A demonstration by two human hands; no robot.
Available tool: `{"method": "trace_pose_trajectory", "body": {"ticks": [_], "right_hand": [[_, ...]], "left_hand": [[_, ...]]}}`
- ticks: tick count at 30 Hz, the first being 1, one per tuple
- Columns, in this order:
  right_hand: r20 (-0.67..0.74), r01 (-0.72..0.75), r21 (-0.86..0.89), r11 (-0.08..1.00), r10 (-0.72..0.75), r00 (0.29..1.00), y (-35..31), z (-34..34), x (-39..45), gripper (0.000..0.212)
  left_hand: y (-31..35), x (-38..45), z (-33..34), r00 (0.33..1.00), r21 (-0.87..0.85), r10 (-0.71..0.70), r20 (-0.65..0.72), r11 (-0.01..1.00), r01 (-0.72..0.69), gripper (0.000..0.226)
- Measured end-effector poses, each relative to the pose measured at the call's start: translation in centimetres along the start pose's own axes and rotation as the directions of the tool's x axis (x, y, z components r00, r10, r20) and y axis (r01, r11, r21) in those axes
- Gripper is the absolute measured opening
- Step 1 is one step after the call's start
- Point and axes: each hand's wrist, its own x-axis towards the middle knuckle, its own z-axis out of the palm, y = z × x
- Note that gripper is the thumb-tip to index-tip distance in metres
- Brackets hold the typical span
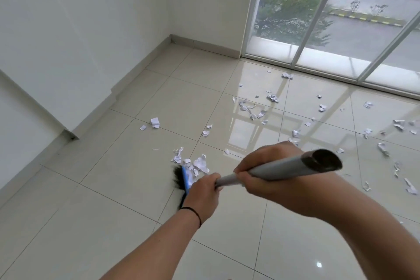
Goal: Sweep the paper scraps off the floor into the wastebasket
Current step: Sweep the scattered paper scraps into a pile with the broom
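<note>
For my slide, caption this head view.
Both hands grip a broom gathering paper scraps on tiled floor.

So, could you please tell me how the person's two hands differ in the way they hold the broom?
The left hand grips the handle low down, next to the blue broom head; the right hand grips higher, near the dark handle end. The left wrist wears a black band; the right shows none. Both have fingers curled round the handle.

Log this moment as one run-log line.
phase: sweeping | left hand: grips grey broom handle low | right hand: grips it higher | black-bristled blue broom head: beside small white paper-scrap pile | wastebasket: not in view
</note>
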Motion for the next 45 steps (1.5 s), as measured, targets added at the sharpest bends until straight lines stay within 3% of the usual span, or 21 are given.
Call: {"method": "trace_pose_trajectory", "body": {"ticks": [3, 5, 8, 10, 12, 15, 18, 21, 25, 29, 33, 36, 38, 41, 45], "right_hand": [[-0.072, -0.028, -0.036, 0.999, 0.026, 0.997, -0.1, -2.8, -1.9, 0.018], [-0.181, 0.010, -0.075, 0.997, -0.023, 0.983, -0.3, -4.4, -3.5, 0.016], [-0.406, 0.032, 0.031, 0.999, -0.016, 0.914, -0.5, -5.9, -5.7, 0.009], [-0.446, 0.003, 0.113, 0.994, 0.048, 0.894, 0.3, -5.9, -6.2, 0.006], [-0.416, -0.067, 0.203, 0.977, 0.148, 0.897, 1.6, -4.8, -5.7, 0.005], [-0.331, -0.139, 0.312, 0.940, 0.245, 0.911, 3.6, -0.8, -4.5, 0.010], [-0.287, -0.119, 0.338, 0.934, 0.222, 0.932, 4.6, 4.6, -3.6, 0.016], [-0.290, -0.088, 0.397, 0.913, 0.217, 0.932, 5.0, 7.9, -3.5, 0.010], [-0.325, -0.106, 0.342, 0.934, 0.224, 0.919, 5.7, 6.0, -3.8, 0.013], [-0.309, -0.162, 0.267, 0.950, 0.243, 0.919, 5.4, 0.8, -5.6, 0.013], [-0.439, -0.151, 0.247, 0.957, 0.250, 0.863, 4.7, -4.6, -8.1, 0.010], [-0.502, -0.173, 0.322, 0.931, 0.323, 0.802, 5.6, -6.8, -9.7, 0.012], [-0.465, -0.205, 0.363, 0.909, 0.368, 0.805, 6.8, -6.9, -9.8, 0.013], [-0.300, -0.304, 0.313, 0.900, 0.398, 0.867, 8.3, -5.4, -9.2, 0.016], [-0.189, -0.329, 0.229, 0.916, 0.373, 0.908, 8.8, -4.8, -8.1, 0.010]], "left_hand": [[3.6, 0.7, 1.2, 0.993, -0.047, 0.072, -0.090, 0.996, -0.076, 0.019], [5.4, 0.9, 1.4, 0.971, -0.058, 0.170, -0.168, 0.982, -0.182, 0.010], [7.0, 0.6, 1.3, 0.925, -0.059, 0.305, -0.228, 0.944, -0.326, 0.003], [6.8, 0.4, 1.1, 0.927, -0.025, 0.308, -0.216, 0.947, -0.320, 0.010], [5.5, 0.5, 0.8, 0.953, 0.016, 0.260, -0.156, 0.965, -0.261, 0.017], [2.4, 1.2, 0.4, 0.990, 0.102, 0.107, -0.090, 0.990, -0.098, 0.010], [-0.6, 1.5, 0.4, 0.996, 0.217, -0.084, -0.015, 0.973, 0.085, 0.017], [-1.9, 1.8, 0.9, 0.976, 0.329, -0.184, 0.114, 0.934, 0.137, 0.028], [0.4, 2.6, 2.3, 0.980, 0.204, -0.061, 0.187, 0.979, 0.022, 0.018], [4.8, 3.4, 3.6, 0.969, 0.203, 0.017, 0.248, 0.977, -0.069, 0.015], [9.1, 3.6, 4.4, 0.971, 0.080, 0.189, 0.146, 0.976, -0.202, 0.014], [10.2, 3.3, 4.7, 0.967, 0.017, 0.226, 0.117, 0.973, -0.229, 0.012], [9.5, 3.2, 4.7, 0.957, 0.042, 0.217, 0.194, 0.972, -0.229, 0.007], [7.8, 3.1, 5.2, 0.937, 0.178, 0.142, 0.318, 0.962, -0.206, 0.012], [6.9, 2.1, 7.5, 0.954, 0.208, 0.088, 0.286, 0.966, -0.152, 0.012]]}}
